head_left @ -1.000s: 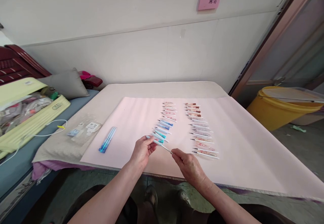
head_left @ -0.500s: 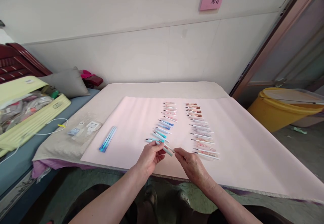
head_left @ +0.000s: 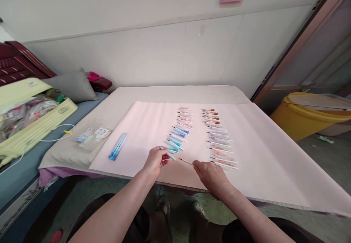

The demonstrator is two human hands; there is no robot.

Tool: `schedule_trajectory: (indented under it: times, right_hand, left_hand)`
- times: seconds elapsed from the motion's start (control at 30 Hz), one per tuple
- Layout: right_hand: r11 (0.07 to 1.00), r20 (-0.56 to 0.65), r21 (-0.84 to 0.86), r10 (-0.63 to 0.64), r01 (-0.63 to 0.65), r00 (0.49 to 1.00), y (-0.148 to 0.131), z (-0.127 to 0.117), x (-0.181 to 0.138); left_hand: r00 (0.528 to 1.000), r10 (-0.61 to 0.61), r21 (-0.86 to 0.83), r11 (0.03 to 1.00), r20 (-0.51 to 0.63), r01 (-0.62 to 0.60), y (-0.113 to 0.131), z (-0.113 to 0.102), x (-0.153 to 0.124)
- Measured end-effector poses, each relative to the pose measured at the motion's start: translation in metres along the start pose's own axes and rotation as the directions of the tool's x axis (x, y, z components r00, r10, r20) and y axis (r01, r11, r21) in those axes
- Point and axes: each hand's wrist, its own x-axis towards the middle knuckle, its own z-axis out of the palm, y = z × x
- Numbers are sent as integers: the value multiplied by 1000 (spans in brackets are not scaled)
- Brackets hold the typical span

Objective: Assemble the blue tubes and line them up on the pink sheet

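Left hand (head_left: 155,161) pinching a blue pen barrel (head_left: 168,154), right hand (head_left: 211,173) gripping a thin refill (head_left: 185,161) by one end, both hovering just above the near edge of the pink sheet (head_left: 246,140). Two rows of pens (head_left: 203,137) lying further up that sheet, spare blue pens (head_left: 117,146) well to the left, yellow bin (head_left: 307,115) standing by the door. Now parted, barrel and refill having been together a second ago.
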Motion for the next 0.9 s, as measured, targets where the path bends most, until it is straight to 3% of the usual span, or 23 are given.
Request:
schedule_trajectory:
  times: [0.13, 0.37, 0.63, 0.9]
  right_hand:
    - [998, 56, -63, -21, 24, 998, 5, -1, -1]
    - [998, 73, -60, -10, 14, 997, 6, -1, 3]
    - [996, 6, -91, 8, -7, 1000, 6, 9, 9]
    - [997, 17, -66, 36, -35, 999, 5, 10, 13]
  left_hand:
    - [999, 31, 161, 987, -29, -26, -2, -3, 2]
    - [999, -6, 278, 961, 48, -7, -8, 4, -5]
    - [996, 81, 327, 940, 48, -92, -15, 13, -9]
    - [991, 116, 328, 935, 73, -134, -20, 14, -8]
